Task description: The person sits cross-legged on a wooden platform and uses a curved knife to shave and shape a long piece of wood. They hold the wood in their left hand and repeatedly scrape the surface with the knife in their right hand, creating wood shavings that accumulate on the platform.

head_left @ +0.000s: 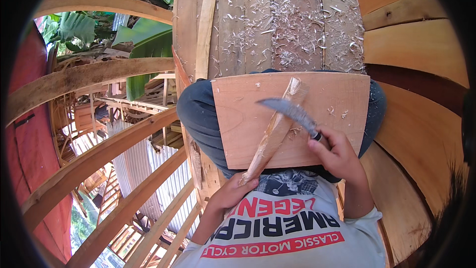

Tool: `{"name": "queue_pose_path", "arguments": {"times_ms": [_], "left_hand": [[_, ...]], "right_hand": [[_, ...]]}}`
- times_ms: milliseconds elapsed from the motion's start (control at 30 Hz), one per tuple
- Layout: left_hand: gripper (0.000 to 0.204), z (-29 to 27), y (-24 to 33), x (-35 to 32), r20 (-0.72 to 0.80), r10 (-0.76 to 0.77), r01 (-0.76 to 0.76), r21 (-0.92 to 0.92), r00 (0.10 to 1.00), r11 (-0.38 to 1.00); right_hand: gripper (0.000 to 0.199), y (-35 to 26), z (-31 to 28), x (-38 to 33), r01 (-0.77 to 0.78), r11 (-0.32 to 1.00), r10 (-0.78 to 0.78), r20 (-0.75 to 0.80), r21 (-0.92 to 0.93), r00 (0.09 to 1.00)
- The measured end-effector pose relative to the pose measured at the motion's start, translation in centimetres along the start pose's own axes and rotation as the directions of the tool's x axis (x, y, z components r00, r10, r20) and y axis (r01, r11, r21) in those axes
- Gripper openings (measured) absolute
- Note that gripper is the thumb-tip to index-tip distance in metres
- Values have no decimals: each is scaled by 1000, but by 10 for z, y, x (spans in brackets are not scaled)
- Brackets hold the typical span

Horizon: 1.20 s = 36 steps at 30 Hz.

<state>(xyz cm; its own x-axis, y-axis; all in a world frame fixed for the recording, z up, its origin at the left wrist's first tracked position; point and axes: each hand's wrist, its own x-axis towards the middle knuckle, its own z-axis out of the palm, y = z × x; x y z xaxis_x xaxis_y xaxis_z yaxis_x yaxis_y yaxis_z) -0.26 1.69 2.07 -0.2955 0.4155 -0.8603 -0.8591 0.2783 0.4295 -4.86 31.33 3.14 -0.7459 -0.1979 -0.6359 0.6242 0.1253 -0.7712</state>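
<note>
My left hand (233, 191) is closed around the near end of a rough wooden stick (270, 136). The stick slants away to the right across a flat wooden board (238, 119) on my lap, and its far end looks pale and freshly cut. In my right hand (338, 154) is a knife (292, 111) with a curved blade, gripped by its handle. The blade points left and passes over the upper part of the stick; whether it touches the wood I cannot tell. A few curled shavings (330, 110) lie on the board.
Plank flooring (297, 20) strewn with shavings stretches ahead of my crossed legs. A loose wooden strip (206, 27) lies there at the left. Wooden slats (104, 149) form an open railing on my left, with corrugated metal sheets (168, 178) below. A plank wall (411, 114) stands on the right.
</note>
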Motion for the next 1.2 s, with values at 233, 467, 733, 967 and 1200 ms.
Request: {"name": "queue_pose_path", "arguments": {"times_ms": [233,467,733,967,1200], "left_hand": [[39,-6,0,9,41,32,-34,35,999,999],[44,-5,-8,0,32,-5,9,-114,999,993],[41,-5,-5,3,32,-28,32,-144,999,989],[38,-4,-3,4,32,-4,7,-102,999,995],[41,-6,-4,7,47,-2,6,-86,999,996]], "right_hand": [[17,13,24,18,291,886,-450,-524,-361,723],[11,-14,-53,10,403,911,-328,-741,-85,585],[13,-10,2,-1,-84,973,10,323,215,946],[16,-19,-6,1,-195,955,157,177,225,972],[16,-10,1,5,-65,981,50,80,185,996]]}}
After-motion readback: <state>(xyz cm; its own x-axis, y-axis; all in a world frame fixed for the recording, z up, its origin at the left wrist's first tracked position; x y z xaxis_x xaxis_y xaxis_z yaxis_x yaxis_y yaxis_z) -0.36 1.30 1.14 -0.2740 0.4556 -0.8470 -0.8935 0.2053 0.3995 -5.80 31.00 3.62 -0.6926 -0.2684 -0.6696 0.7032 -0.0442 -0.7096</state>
